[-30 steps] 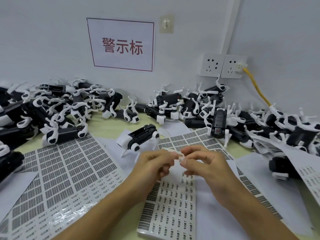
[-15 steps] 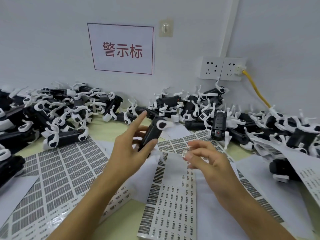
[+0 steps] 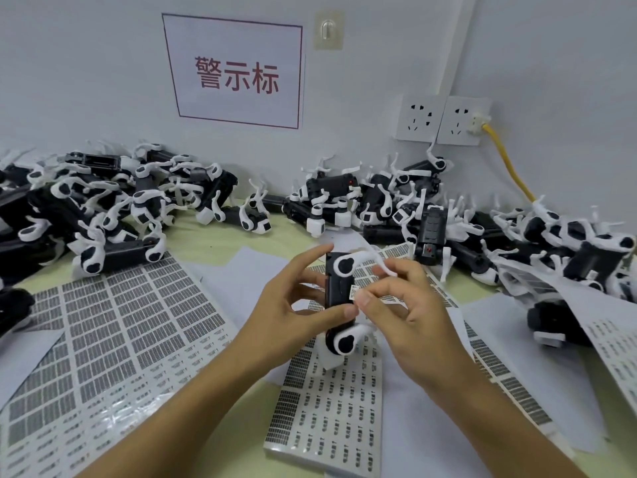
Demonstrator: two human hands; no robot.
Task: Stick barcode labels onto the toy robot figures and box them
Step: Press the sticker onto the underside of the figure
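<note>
My left hand point(image 3: 293, 312) grips a black-and-white toy robot figure point(image 3: 339, 298), held upright above the label sheets at the table's middle. My right hand point(image 3: 400, 305) pinches a small barcode label point(image 3: 354, 290) between thumb and forefinger, its edge touching the figure's black side. A stack of barcode label sheets point(image 3: 327, 419) lies just below the hands. A larger label sheet point(image 3: 113, 332) spreads out on the left. No box is in view.
Heaps of the same toy robot figures lie along the wall at the left point(image 3: 103, 208), centre point(image 3: 362, 198) and right point(image 3: 568, 246). Blank backing sheets point(image 3: 537, 360) lie at the right. A yellow cable point(image 3: 510, 167) hangs from the wall sockets point(image 3: 443, 119).
My left hand picked the figure up off the table and brought it upright in front of me. My right hand carried the peeled label up to the figure's side.
</note>
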